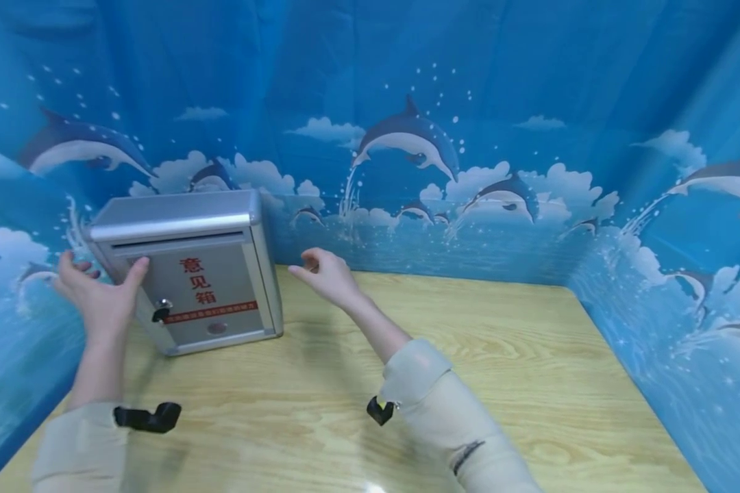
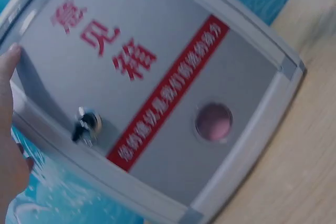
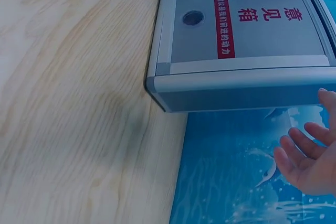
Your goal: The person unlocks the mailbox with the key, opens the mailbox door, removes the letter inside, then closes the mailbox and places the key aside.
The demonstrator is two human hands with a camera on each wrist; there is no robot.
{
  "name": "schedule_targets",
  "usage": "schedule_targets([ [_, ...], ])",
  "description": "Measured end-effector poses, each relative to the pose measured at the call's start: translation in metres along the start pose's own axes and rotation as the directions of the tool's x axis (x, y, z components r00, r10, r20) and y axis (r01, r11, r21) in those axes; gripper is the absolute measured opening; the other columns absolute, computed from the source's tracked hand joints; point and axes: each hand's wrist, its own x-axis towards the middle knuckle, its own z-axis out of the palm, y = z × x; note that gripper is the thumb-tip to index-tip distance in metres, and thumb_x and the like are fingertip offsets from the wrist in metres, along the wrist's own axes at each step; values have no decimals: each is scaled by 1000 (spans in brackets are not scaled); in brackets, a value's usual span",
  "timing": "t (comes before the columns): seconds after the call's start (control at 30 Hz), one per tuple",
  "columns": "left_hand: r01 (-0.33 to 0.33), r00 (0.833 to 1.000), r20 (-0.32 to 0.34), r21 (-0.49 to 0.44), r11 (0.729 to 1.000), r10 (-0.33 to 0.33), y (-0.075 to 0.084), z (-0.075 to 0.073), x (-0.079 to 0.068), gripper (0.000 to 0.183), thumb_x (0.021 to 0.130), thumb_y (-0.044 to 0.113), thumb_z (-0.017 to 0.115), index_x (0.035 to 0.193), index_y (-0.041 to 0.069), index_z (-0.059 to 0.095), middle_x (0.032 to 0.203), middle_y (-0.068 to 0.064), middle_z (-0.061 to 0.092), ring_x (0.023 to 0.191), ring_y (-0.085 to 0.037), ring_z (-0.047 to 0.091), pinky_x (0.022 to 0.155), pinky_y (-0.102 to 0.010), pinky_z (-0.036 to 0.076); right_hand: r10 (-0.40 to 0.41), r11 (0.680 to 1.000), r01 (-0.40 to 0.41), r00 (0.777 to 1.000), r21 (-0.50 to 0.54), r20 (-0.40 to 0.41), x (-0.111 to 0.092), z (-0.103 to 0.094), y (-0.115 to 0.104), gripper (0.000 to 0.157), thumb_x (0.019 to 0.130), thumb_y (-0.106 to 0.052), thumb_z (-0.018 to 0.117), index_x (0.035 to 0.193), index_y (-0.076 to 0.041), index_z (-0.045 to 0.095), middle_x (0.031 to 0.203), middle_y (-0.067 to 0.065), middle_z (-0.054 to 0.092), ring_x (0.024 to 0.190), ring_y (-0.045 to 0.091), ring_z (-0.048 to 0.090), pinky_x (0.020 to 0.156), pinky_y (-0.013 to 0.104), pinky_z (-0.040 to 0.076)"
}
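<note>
A silver metal suggestion box (image 1: 210, 281) with red Chinese lettering stands on the left of the wooden table. At its left side is my left hand (image 1: 101, 294), its thumb extended over the front panel and its fingers spread beside the left edge. Whether the thumb touches the panel is hard to tell. A small lock with a dark key (image 2: 86, 125) sits on the front, near a round window (image 2: 213, 121). Right of the box, my right hand (image 1: 329, 277) hangs in the air, apart from it, fingers loosely bent and holding nothing (image 3: 310, 156).
The light wooden table (image 1: 499, 370) stretches to the right and toward me. A blue curtain (image 1: 321, 68) printed with dolphins and clouds surrounds it at the back and both sides. Black straps (image 1: 148, 418) are worn at the sleeve cuffs.
</note>
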Motion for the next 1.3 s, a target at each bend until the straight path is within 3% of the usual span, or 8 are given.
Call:
schedule_targets([
  [0.17, 59, 978, 200, 30, 998, -64, -18, 0, 7, 98, 84, 48, 59, 146, 26, -14, 150, -10, -7, 138, -32, 2, 110, -48, 9, 3, 1000, -2, 1000, -18, 21, 8, 8, -11, 52, 90, -41, 58, 129, -8, 51, 121, 7, 57, 107, 16, 54, 84, 30, 47],
  [0.3, 29, 968, 251, -30, 999, -21, -31, 7, 11, 94, 84, 45, 61, 147, 23, -5, 151, -12, -1, 139, -31, 2, 110, -47, 4, 12, 999, -11, 1000, -33, 25, 16, 17, -19, 55, 89, -42, 58, 131, -8, 49, 120, 7, 58, 105, 17, 56, 80, 28, 48],
  [0.53, 61, 973, 227, -56, 997, -47, -38, 11, 15, 86, 84, 42, 64, 147, 23, 9, 153, -5, 13, 139, -21, 12, 111, -39, 8, 44, 999, -44, 999, 2, 13, 24, 37, -32, 65, 88, -44, 60, 137, -6, 41, 121, 10, 56, 106, 19, 55, 81, 28, 48],
  [0.73, 126, 963, 247, -63, 990, -107, -27, 9, 9, 90, 85, 41, 62, 149, 17, 5, 154, -9, 8, 140, -23, 8, 111, -37, 6, 54, 998, -51, 996, 43, -71, 26, 54, -38, 67, 87, -41, 63, 138, -5, 39, 128, 12, 49, 113, 20, 50, 89, 29, 45],
  [0.83, 129, 961, 253, -73, 989, -107, -38, 10, 17, 89, 85, 42, 63, 149, 19, 5, 154, -8, 7, 140, -23, 8, 111, -38, 6, 73, 997, -71, 993, 33, -88, 27, 61, -38, 70, 85, -41, 65, 139, -6, 38, 129, 11, 46, 114, 21, 49, 91, 30, 44],
  [0.9, 93, 965, 253, -91, 992, -68, -56, 12, 28, 88, 84, 41, 64, 149, 23, 8, 154, -5, 9, 140, -21, 9, 111, -37, 5, 96, 995, -93, 991, 29, -92, 26, 65, -38, 72, 83, -41, 66, 139, -7, 37, 128, 11, 46, 113, 21, 50, 91, 30, 44],
  [1.03, 39, 967, 256, -124, 992, -6, -72, 15, 34, 85, 82, 41, 67, 147, 28, 14, 153, -3, 16, 139, -21, 12, 111, -39, 4, 115, 993, -112, 990, 32, -83, 26, 71, -37, 76, 81, -41, 69, 139, -7, 34, 130, 12, 44, 114, 21, 49, 93, 30, 43],
  [1.3, 137, 964, 250, -189, 972, -87, -34, 13, 9, 82, 85, 31, 66, 148, 27, 13, 153, 0, 17, 138, -15, 15, 111, -34, 8, 94, 994, -88, 991, 61, -94, 28, 72, -37, 78, 81, -39, 69, 142, -8, 31, 134, 14, 42, 117, 23, 47, 95, 33, 41],
])
